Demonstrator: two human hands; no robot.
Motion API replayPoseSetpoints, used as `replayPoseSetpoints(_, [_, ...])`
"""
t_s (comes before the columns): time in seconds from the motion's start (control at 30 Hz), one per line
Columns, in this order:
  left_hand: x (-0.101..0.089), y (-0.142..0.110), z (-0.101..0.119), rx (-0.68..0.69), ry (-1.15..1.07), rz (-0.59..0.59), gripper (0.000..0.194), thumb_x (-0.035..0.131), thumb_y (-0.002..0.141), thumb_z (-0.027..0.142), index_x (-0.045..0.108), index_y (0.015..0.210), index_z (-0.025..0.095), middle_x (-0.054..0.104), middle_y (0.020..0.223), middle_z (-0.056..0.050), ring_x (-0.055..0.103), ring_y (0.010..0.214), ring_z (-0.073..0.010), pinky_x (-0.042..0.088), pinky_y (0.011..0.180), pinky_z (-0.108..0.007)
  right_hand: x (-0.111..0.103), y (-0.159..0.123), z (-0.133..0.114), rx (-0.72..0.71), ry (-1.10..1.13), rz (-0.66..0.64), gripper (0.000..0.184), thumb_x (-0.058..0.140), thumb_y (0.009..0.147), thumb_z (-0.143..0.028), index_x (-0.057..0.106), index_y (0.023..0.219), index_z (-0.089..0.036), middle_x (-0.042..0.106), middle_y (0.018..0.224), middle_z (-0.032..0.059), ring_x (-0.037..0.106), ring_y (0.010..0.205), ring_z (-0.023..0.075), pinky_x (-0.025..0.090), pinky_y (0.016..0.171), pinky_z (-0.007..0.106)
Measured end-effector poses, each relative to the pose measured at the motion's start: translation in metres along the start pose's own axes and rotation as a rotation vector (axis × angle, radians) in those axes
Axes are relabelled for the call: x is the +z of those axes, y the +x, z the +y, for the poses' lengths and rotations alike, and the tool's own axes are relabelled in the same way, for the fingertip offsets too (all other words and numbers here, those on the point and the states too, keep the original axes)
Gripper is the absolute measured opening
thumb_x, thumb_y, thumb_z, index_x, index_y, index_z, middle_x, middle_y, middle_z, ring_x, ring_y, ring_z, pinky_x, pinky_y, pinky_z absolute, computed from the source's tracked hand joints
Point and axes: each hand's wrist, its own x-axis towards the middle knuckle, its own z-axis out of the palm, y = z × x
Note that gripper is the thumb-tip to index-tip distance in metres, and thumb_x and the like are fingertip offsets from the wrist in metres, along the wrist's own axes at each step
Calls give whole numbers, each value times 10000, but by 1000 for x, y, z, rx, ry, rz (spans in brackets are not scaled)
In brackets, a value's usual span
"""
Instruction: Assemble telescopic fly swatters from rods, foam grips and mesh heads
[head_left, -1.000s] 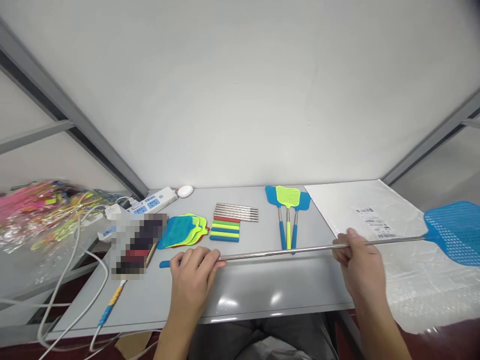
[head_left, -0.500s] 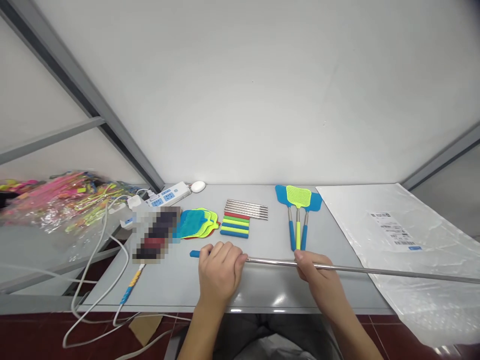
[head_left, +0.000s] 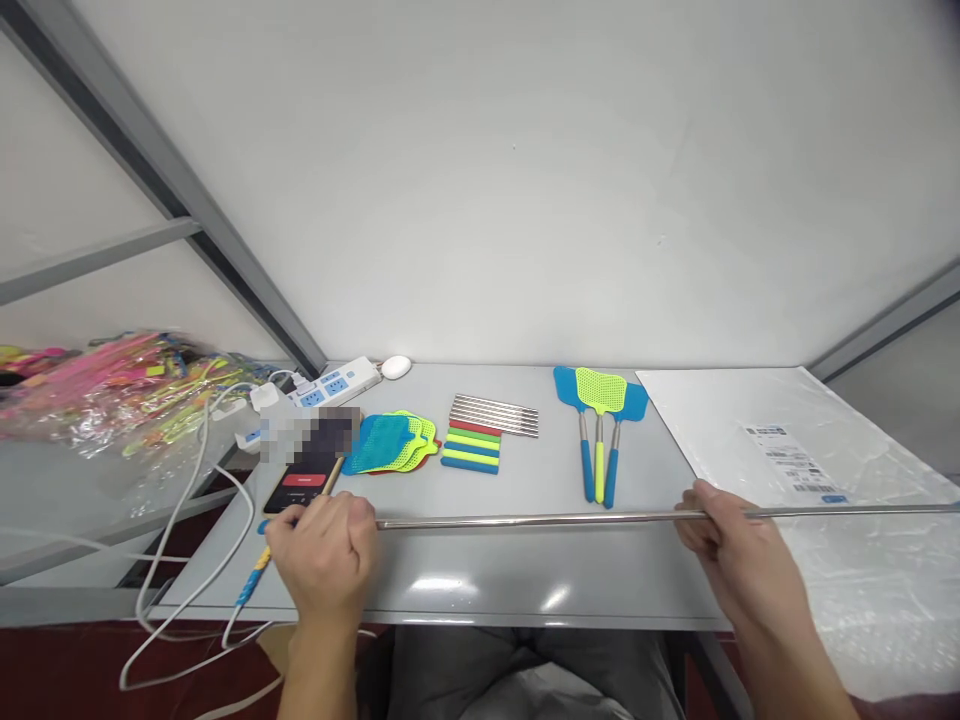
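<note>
A long, thin telescopic metal rod (head_left: 525, 520) stretches almost level across the front of the table and runs to the right edge of the view. My left hand (head_left: 324, 545) is wrapped round its left end, where a bit of blue handle pokes out. Farther along the shaft, my right hand (head_left: 731, 540) grips it with thumb and fingers. Behind the rod lie three assembled fly swatters (head_left: 600, 430) with blue and yellow-green heads. Left of them are several short metal rods (head_left: 493, 415), coloured handle grips (head_left: 471, 448) and stacked mesh swatter heads (head_left: 390, 443).
A phone (head_left: 311, 470), partly blurred, lies at the left with a cable attached. Beyond it are a power strip (head_left: 337, 385) and a white mouse-like object (head_left: 396, 367). A white plastic mailer (head_left: 720, 430) covers the right side. Bagged colourful items (head_left: 135, 390) sit far left.
My hands have moved apart: the left hand shifted left with the rod's handle end, in front of the phone. The right hand moved right, now over the mailer's edge.
</note>
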Motion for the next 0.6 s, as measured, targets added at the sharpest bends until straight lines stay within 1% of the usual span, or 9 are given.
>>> replayPoseSetpoints(0.1, [-2, -1, -11, -21, 6, 37, 306, 363, 877, 137, 434, 593, 225, 499, 517, 13, 451, 523, -168, 305, 728, -388, -8, 2, -9, 32, 72, 2, 507, 622, 870, -399, 285, 534, -225, 210, 550, -60, 214, 529, 112, 181, 502, 304])
replayPoseSetpoints(0.17, [-2, 1, -14, -40, 4, 61, 306, 361, 875, 140, 436, 592, 227, 510, 520, 9, 466, 533, -173, 313, 746, -394, -10, 3, -13, 28, 83, 3, 512, 631, 865, -400, 285, 532, -223, 203, 551, -63, 211, 528, 109, 181, 499, 302])
replayPoseSetpoints(0.23, [-1, 3, -13, -35, -2, 60, 306, 364, 874, 140, 436, 589, 226, 515, 524, 7, 471, 540, -173, 321, 765, -397, -11, 5, -15, 34, 97, 27, 519, 644, 858, -398, 280, 533, -223, 198, 551, -65, 206, 520, 105, 175, 490, 300])
replayPoseSetpoints(0.33, [2, 6, -8, -9, -14, 27, 307, 387, 875, 139, 441, 583, 221, 521, 526, 10, 474, 551, -168, 338, 808, -399, -19, 13, -15, 52, 157, 111, 530, 671, 836, -372, 262, 533, -223, 193, 545, -71, 196, 499, 96, 166, 468, 298])
replayPoseSetpoints(0.5, [7, 4, -4, -38, -49, -4, 331, 449, 887, 154, 462, 562, 209, 509, 499, 26, 494, 565, -158, 344, 875, -407, -54, 29, -12, 28, 332, 324, 486, 665, 816, -288, 257, 560, -221, 179, 513, -82, 121, 458, 90, 128, 423, 297])
replayPoseSetpoints(0.53, [8, 3, -4, -36, -62, -18, 337, 460, 888, 158, 459, 554, 207, 504, 496, 30, 493, 561, -154, 346, 872, -403, -60, 30, -10, 12, 331, 365, 471, 666, 809, -268, 266, 564, -221, 182, 511, -82, 118, 455, 91, 124, 418, 297])
replayPoseSetpoints(0.6, [8, 0, -6, -20, -81, -33, 342, 479, 884, 159, 451, 546, 204, 495, 496, 34, 483, 553, -146, 349, 872, -399, -69, 30, -6, -42, 245, 393, 453, 652, 812, -251, 272, 568, -223, 195, 512, -79, 140, 450, 92, 136, 413, 296])
